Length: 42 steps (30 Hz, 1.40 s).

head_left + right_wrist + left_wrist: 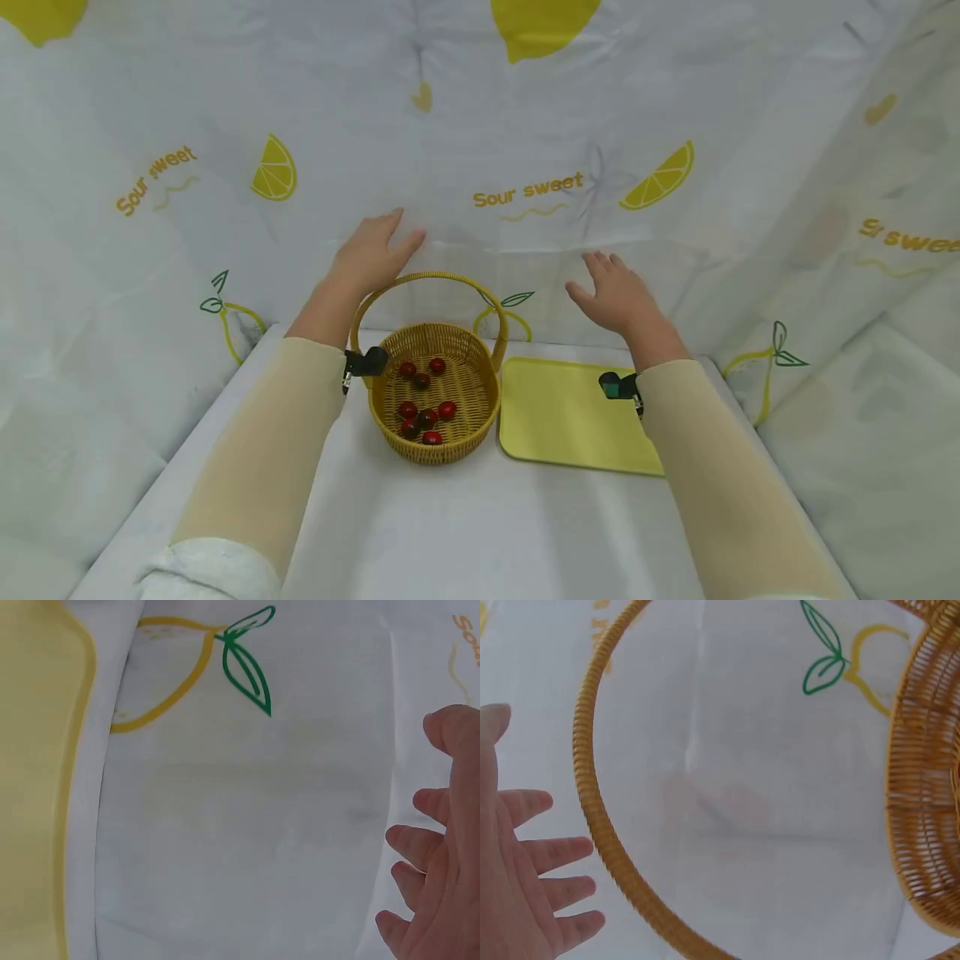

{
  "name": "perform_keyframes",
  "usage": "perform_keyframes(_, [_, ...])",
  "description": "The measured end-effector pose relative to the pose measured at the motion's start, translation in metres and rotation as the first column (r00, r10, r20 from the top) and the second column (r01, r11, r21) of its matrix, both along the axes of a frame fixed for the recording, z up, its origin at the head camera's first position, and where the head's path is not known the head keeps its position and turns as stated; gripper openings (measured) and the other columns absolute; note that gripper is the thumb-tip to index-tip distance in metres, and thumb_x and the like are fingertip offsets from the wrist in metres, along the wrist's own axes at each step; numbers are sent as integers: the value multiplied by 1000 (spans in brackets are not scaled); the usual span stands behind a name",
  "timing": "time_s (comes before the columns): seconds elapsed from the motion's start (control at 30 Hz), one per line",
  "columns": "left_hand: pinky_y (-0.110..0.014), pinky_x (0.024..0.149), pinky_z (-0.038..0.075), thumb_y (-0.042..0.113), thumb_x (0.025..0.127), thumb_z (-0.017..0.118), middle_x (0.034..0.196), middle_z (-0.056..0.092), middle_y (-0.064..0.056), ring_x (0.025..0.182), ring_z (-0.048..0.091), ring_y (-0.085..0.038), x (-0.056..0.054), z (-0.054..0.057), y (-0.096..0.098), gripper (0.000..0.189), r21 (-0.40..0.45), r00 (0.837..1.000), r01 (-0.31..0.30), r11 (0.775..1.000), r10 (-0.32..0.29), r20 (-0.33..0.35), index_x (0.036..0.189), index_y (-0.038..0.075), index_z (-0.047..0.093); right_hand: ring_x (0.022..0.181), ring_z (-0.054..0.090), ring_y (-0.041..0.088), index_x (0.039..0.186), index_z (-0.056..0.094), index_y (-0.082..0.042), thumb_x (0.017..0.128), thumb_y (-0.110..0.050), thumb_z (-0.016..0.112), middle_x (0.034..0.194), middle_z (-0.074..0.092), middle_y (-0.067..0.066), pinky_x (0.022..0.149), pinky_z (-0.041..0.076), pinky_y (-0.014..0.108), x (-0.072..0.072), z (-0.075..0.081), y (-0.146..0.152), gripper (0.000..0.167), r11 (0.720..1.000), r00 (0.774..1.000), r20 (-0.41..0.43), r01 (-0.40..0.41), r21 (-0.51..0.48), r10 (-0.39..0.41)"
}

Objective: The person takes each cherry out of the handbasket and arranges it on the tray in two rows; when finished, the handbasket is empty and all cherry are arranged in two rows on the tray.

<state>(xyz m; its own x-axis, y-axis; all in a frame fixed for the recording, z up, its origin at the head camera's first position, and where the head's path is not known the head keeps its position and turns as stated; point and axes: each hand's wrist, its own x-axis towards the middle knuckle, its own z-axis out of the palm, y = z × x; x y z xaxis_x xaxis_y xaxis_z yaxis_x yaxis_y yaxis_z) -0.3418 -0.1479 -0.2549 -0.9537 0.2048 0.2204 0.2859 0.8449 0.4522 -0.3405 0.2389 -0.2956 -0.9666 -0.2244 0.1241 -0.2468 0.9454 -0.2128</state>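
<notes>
My left hand (369, 254) is raised by the handle of a wicker basket (491, 392), fingers spread and holding nothing. In the left wrist view the fingers of that hand (525, 889) come close to the curved handle (586, 750); whether they touch it I cannot tell. Several dark red, cherry-like fruits (447, 409) lie scattered on the basket's floor. Above the far side of a yellow tray (562, 408) hovers my right hand (618, 296), its fingers extended with nothing in them. The right wrist view shows this hand (439, 855) apart from the tray (34, 787).
Basket and tray stand side by side on a white table (450, 533). White cloth walls (360, 125) printed with lemons and lettering enclose the table at the back and both sides. A small black wrist camera (367, 362) sits on the left wrist, another camera (617, 386) on the right.
</notes>
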Motion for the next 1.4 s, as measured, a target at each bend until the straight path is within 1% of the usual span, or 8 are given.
perform_keyframes(0.23, [-60, 119, 18, 64, 105, 32, 165, 28, -16, 152, 20, -37, 26, -21, -26, 77, 299, 997, 37, 953, -18, -69, 165, 17, 20, 152, 14, 45, 162, 21, -3, 107, -42, 50, 164, 25, 25, 119, 17, 62, 11, -16, -15, 74, 989, 998, -13, -69, -132, 68])
perform_keyframes(0.4, [-59, 118, 23, 63, 105, 36, 159, 39, -14, 149, 30, -34, 46, -31, -37, 74, 458, 988, 66, 887, 7, -156, 164, 19, 27, 151, 22, 42, 163, 24, -7, 107, -38, 54, 164, 28, 22, 117, 24, 60, 27, -28, -22, 71, 960, 997, 3, -74, -269, 78])
perform_keyframes(0.57, [-58, 117, 26, 46, 108, 45, 152, 48, -12, 144, 38, -31, 70, -54, -48, 61, 604, 973, 104, 790, 46, -228, 161, 16, 34, 147, 33, 36, 158, 40, -11, 107, -38, 54, 158, 43, 14, 113, 33, 58, 48, -50, -31, 59, 879, 997, -16, -79, -470, 81])
perform_keyframes(0.7, [-45, 114, 33, 27, 106, 52, 146, 52, -13, 139, 43, -28, 83, -86, -53, 56, 688, 953, 142, 712, 91, -290, 158, 12, 39, 142, 42, 33, 153, 49, -12, 107, -34, 55, 148, 55, 12, 110, 39, 57, 62, -70, -42, 51, 824, 995, -56, -98, -558, 81])
perform_keyframes(0.83, [-30, 107, 37, 15, 102, 51, 144, 52, -14, 136, 44, -25, 90, -120, -58, 55, 735, 938, 167, 658, 124, -324, 155, 6, 41, 128, 58, 30, 145, 57, -10, 105, -22, 60, 129, 68, 11, 102, 48, 53, 71, -94, -60, 42, 734, 990, -131, -119, -669, 41])
perform_keyframes(0.93, [-26, 105, 36, 9, 101, 50, 144, 51, -17, 134, 45, -26, 92, -142, -61, 54, 756, 940, 164, 634, 131, -314, 154, 2, 41, 117, 65, 27, 140, 62, -9, 103, -16, 62, 118, 72, 8, 95, 54, 49, 76, -115, -73, 37, 663, 990, -142, -107, -741, 2])
perform_keyframes(1.1, [-24, 103, 37, 4, 102, 49, 143, 50, -21, 132, 46, -31, 91, -171, -63, 53, 776, 958, 137, 615, 117, -262, 153, -1, 39, 110, 66, 23, 136, 65, -12, 102, -12, 63, 113, 73, 6, 92, 55, 47, 84, -141, -89, 35, 598, 995, -96, -64, -799, -21])
perform_keyframes(1.4, [-16, 98, 39, 6, 106, 48, 147, 46, -19, 133, 44, -33, 86, -197, -60, 53, 777, 990, 60, 626, 60, -125, 157, 4, 33, 108, 66, 26, 140, 61, -6, 101, -4, 63, 116, 69, 16, 93, 54, 43, 82, -148, -107, 39, 504, 987, -155, -154, -850, 39])
